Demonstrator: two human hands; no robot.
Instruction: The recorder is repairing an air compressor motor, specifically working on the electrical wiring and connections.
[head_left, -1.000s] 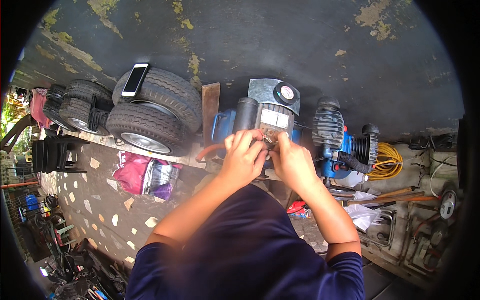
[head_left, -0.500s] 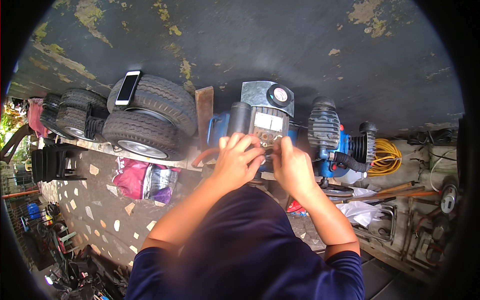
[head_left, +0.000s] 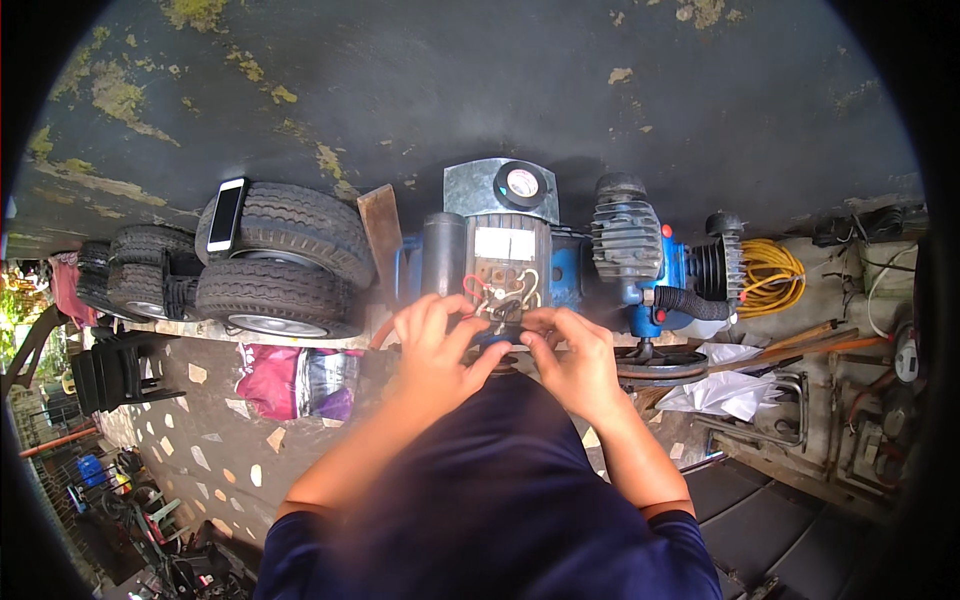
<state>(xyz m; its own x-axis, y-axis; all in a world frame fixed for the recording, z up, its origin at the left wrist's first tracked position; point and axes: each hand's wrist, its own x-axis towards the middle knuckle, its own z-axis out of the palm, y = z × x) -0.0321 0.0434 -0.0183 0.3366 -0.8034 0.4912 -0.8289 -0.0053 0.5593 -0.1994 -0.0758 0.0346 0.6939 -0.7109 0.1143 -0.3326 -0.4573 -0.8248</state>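
An electric motor (head_left: 508, 240) has an exposed terminal block with red, white and black wires (head_left: 505, 285). My left hand (head_left: 435, 355) is at its lower left, fingers bent and apart, fingertips near the wires. My right hand (head_left: 580, 365) is at the lower right, thumb and forefinger curled at the box's edge on something small I cannot make out. A black cylinder (head_left: 443, 262) stands left of the motor. Above, a black tape roll (head_left: 540, 198) rests on a galvanised plate (head_left: 465, 190).
Tyres (head_left: 280, 295) carrying a phone (head_left: 226, 215) lie left, beside a board (head_left: 378, 225). A blue compressor pump (head_left: 625, 240), coiled yellow hose (head_left: 775, 275) and white sheeting (head_left: 725, 395) are at right. A pink bag (head_left: 265, 385) is on the speckled floor.
The view has shifted. Both hands have moved down the motor; my left thumb and fingers have spread, and more of the looped wires and terminals now shows.
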